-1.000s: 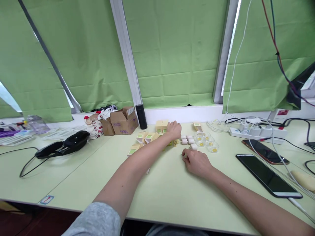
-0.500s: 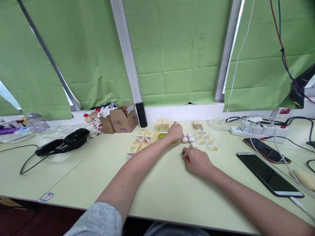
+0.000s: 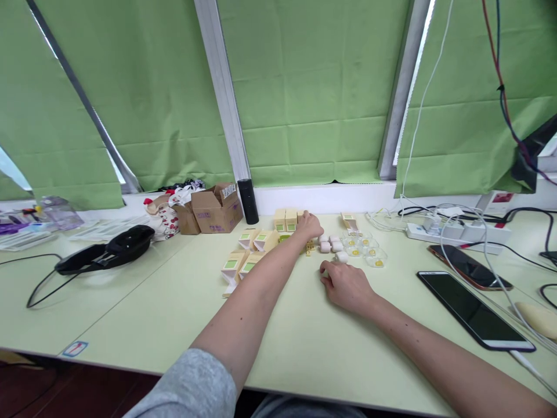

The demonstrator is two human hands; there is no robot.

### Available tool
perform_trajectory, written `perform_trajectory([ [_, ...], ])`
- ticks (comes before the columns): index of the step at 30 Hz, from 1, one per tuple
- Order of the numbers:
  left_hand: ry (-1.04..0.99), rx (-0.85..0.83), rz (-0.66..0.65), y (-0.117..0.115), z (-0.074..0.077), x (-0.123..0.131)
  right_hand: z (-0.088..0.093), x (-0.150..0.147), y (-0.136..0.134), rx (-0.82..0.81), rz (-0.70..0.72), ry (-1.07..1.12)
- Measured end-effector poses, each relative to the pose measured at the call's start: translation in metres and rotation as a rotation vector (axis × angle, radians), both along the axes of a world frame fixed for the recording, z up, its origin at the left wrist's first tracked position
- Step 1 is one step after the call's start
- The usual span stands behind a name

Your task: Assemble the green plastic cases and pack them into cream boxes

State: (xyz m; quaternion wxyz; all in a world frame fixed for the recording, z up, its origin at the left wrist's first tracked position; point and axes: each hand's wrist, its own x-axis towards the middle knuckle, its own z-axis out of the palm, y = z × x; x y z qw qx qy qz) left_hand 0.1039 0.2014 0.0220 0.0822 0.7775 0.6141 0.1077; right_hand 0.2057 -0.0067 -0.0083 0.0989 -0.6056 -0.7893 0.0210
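My left hand (image 3: pixel 308 225) reaches far across the pale green table (image 3: pixel 174 313), fingers curled against a small cream box (image 3: pixel 299 216) standing beside two upright cream boxes (image 3: pixel 285 219). Several more cream boxes with green labels (image 3: pixel 243 258) lie tipped over to the left of my forearm. My right hand (image 3: pixel 346 285) rests on the table with its fingers curled in a loose fist; what they hold, if anything, is hidden. Just beyond it sit small pinkish-white cases (image 3: pixel 331 245) and clear plastic trays with yellow dots (image 3: pixel 365 251).
A black cylinder (image 3: pixel 248 201) and open cardboard boxes (image 3: pixel 216 208) stand by the window sill. A black headset with cable (image 3: pixel 104 252) lies at the left. Two phones (image 3: pixel 472 307) and a power strip with cables (image 3: pixel 452 232) occupy the right. Green blinds hang behind.
My left hand drew back slightly from the pinkish cases toward the upright cream boxes. My right hand stayed almost still. The view shifted a little.
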Motion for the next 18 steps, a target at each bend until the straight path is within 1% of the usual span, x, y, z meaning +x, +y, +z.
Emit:
perform_trajectory([
  [9, -0.052, -0.004, 0.032, 0.013, -0.003, 0.002, 0.001, 0.0, 0.0, -0.005, 0.002, -0.002],
  [18, -0.057, 0.042, 0.078, 0.019, 0.0, 0.007, 0.0, 0.0, 0.001, 0.0, 0.006, -0.01],
])
